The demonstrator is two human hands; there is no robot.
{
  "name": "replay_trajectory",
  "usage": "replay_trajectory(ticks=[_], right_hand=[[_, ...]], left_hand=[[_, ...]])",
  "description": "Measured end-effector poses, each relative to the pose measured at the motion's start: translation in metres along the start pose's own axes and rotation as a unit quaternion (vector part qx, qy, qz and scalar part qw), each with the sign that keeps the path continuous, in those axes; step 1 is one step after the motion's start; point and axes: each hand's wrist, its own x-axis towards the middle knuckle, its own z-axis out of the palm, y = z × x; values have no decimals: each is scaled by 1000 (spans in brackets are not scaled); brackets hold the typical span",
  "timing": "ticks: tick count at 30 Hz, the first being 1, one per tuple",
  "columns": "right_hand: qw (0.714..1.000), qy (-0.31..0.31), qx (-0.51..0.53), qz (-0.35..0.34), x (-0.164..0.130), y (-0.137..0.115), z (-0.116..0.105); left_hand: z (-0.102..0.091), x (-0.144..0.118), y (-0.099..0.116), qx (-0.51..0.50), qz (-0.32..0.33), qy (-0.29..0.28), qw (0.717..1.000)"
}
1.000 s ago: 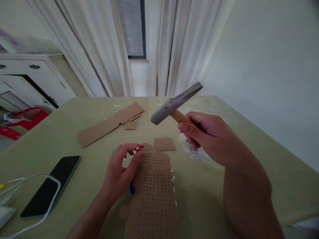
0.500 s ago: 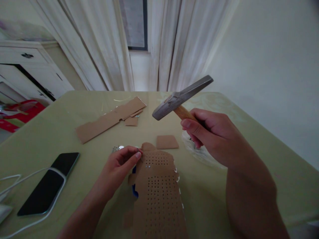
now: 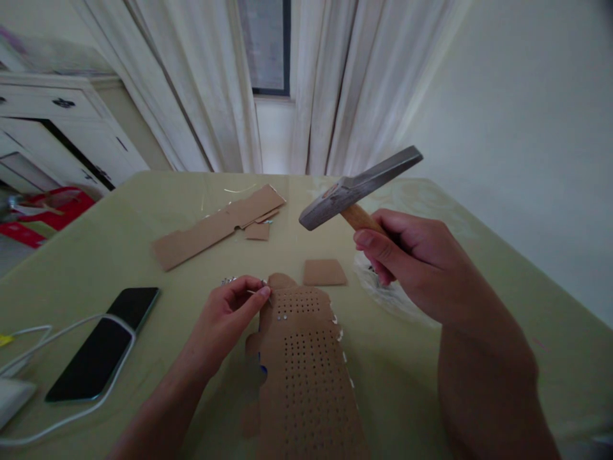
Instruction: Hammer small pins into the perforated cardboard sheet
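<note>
My right hand [image 3: 400, 255] is closed around the wooden handle of a hammer [image 3: 361, 188], its metal head raised above the table. A cardboard piece [image 3: 316, 377] with rows of small holes lies in front of me. At its upper left corner, my left hand [image 3: 230, 316] pinches a thin nail [image 3: 269, 299], partly hidden by the fingertips. Two nail heads [image 3: 282, 317] show in the cardboard just below. Several loose nails [image 3: 228, 280] lie behind my left hand. Something blue [image 3: 263, 374] peeks out under the cardboard's left edge.
A clear plastic bag [image 3: 383, 291] with dark bits lies below my right hand. Cardboard scraps [image 3: 220, 223] lie farther back, and a small cardboard piece [image 3: 324, 272] sits behind the holed one. A phone [image 3: 103, 345] with a white cable [image 3: 112, 380] is at left.
The view has shifted slightly. My left fingers stay at the cardboard's corner with the nail, and the hammer remains raised in my right hand at about the same height.
</note>
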Motion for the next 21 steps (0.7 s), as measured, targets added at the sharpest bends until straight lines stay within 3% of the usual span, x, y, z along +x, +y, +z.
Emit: replay_trajectory(ticks=[4, 9, 13, 21], right_hand=[[1000, -2, -6, 1, 0, 0, 0], [1000, -4, -11, 3, -1, -1, 0], [999, -6, -33, -3, -1, -1, -1], [992, -74, -99, -22, -3, -5, -3]], left_hand=[[0, -1, -1, -2, 24, 7, 1000], [1, -6, -6, 31, 165, 59, 984], [6, -13, -6, 149, 251, 54, 955], [12, -15, -4, 214, 297, 6, 931]])
